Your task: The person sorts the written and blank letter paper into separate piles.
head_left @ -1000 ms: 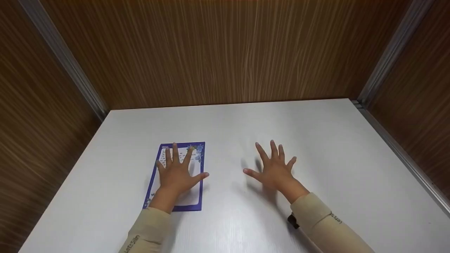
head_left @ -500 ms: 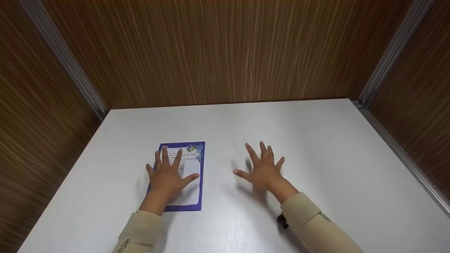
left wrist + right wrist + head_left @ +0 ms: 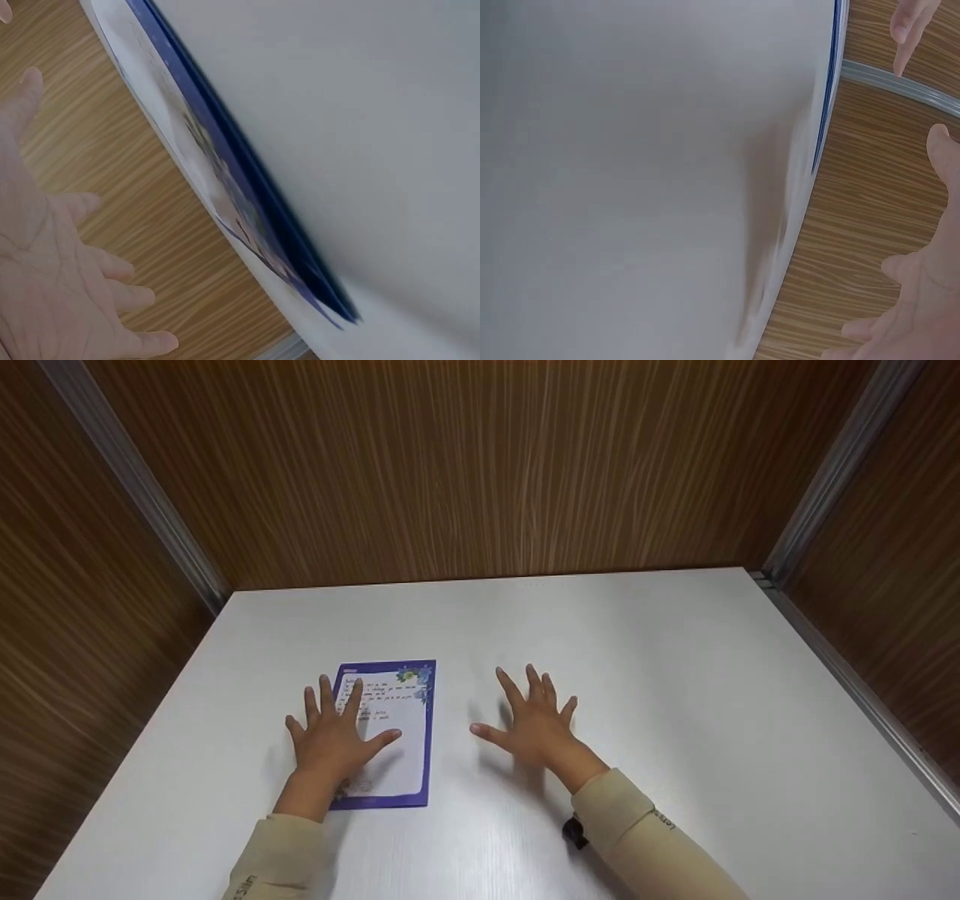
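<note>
"Two hands, and neither grasps anything?"

"Right. The left hand (image 3: 328, 744) and the right hand (image 3: 538, 733) are both released, fingers splayed wide. Their shadows fall away from them, so I judge they hover over the tabletop (image 3: 675, 697)."

"Where is the purple-bordered floral card (image 3: 405, 756)?"

"Below the left hand: in the head view the index finger and thumb overlap it, while the other fingers lie mostly past its left border. The right fingers are apart from it, their thumb pointing toward it."

"Which step, would you say?"

"A hover without contact, as I judge it. Lifting the card would call for fingers coming down to pinch an edge; the left wrist view hints at more than one layer there."

"What differs from half a second ago?"

"Both hands have shifted leftward. The card lies where it did, with more of its lettering (image 3: 386, 697) showing beside the left fingers."
</note>
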A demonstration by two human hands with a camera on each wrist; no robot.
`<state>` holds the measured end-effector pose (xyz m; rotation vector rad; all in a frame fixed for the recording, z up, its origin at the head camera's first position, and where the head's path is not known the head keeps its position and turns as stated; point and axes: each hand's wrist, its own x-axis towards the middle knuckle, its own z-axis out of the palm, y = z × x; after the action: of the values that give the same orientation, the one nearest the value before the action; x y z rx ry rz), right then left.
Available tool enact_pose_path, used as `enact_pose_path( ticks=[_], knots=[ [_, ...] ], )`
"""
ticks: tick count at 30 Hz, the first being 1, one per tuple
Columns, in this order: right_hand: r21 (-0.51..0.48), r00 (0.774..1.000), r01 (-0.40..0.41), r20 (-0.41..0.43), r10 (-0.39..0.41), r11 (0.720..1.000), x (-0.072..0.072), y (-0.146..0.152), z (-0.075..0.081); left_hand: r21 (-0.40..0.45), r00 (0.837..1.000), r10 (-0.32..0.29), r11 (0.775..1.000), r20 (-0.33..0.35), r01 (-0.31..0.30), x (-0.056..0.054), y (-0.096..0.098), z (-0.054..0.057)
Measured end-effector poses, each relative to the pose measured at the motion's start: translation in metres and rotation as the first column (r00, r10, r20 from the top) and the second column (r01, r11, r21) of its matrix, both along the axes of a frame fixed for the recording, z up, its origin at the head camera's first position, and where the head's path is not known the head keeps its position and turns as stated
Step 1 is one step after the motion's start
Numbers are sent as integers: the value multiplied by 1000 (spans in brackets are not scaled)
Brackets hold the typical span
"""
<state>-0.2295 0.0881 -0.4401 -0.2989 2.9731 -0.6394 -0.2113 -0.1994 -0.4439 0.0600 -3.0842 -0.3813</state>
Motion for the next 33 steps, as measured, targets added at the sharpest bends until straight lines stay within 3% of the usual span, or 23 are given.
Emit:
enact_pose_path(
  ticks=[14,27,33],
  knots=[
    [-75,999,-11,41,14,997,1,-20,-3,34,999,30,999,23,-31,3,-26,2],
    [-190,997,-33,56,44,981,-1,-40,-10,145,994,29,988,105,-44,0,-50,5],
    [-256,997,-14,75,34,967,-3,-47,-13,230,993,31,971,114,-57,-3,-60,2]
  ],
)
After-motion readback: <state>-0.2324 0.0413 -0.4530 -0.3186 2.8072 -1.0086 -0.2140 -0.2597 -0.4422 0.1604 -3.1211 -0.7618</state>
